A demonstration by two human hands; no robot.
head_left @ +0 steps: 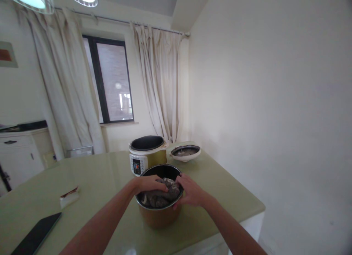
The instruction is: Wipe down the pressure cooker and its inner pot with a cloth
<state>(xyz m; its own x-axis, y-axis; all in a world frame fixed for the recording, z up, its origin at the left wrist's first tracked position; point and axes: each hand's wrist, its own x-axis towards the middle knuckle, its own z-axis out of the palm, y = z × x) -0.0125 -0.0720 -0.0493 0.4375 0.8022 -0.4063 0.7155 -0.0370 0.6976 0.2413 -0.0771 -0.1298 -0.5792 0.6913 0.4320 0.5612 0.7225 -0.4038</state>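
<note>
A gold-coloured inner pot (159,215) with a dark inside stands on the pale green table (96,181) in front of me. A grey crumpled cloth (162,194) lies inside it. My left hand (150,183) reaches over the pot's near-left rim and presses on the cloth. My right hand (191,190) rests on the right rim, its fingers on the cloth too. Behind the pot stands the cooker body (147,154), open, with a control panel facing me. Its white lid (185,152) lies upside down to the right.
A dark tablet or phone (37,235) lies at the table's near-left, with a small white packet (69,197) beyond it. The table's right edge (247,196) runs close to a white wall. A white cabinet (19,154), curtains and a window fill the back.
</note>
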